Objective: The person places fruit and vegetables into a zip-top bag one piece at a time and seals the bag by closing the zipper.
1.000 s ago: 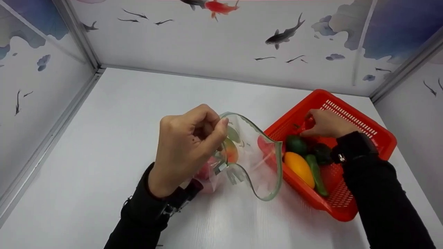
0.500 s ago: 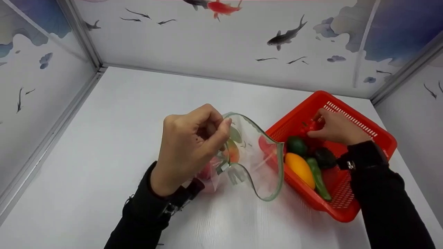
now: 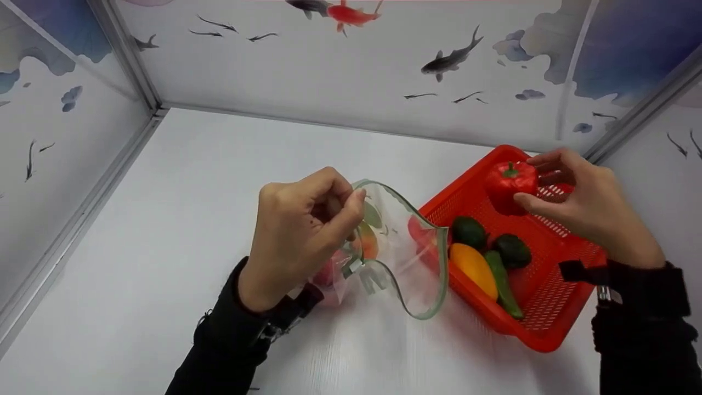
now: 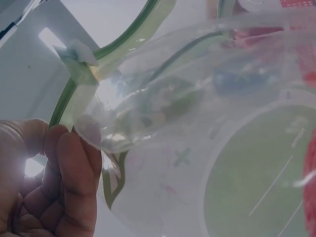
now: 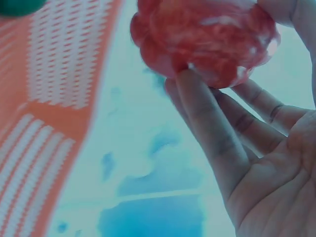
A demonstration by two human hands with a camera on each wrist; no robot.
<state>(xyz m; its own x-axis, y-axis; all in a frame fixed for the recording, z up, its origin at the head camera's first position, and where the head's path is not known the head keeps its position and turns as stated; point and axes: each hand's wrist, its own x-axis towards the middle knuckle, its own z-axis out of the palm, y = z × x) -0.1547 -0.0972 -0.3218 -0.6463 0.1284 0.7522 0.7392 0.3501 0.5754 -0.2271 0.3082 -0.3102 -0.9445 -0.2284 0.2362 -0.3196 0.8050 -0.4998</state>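
Note:
My left hand (image 3: 307, 236) pinches the green-edged rim of a clear zip bag (image 3: 408, 269), whose mouth gapes to the right. Inside the bag, partly hidden behind that hand, are a yellow-red fruit (image 3: 366, 241) and something pinkish red. The left wrist view shows the fingertips (image 4: 74, 143) on the bag's edge, close to the slider. Over the far part of a red basket (image 3: 526, 332), my right hand (image 3: 592, 203) holds a red bell pepper (image 3: 510, 189) between thumb and fingers, stem up. In the right wrist view the pepper (image 5: 207, 39) rests against the fingers.
Inside the basket lie two dark green vegetables (image 3: 468, 232), a yellow-orange oval fruit (image 3: 476, 271) and a long green pepper (image 3: 504, 285). A pinkish-red thing (image 3: 422, 230) shows through the bag at the basket's left rim. Fish-patterned panels (image 3: 351, 71) enclose the white table (image 3: 192, 181).
My right hand has lifted the red bell pepper up from among the vegetables and shifted right, turning its palm leftward. My left hand and the bag have stayed nearly still.

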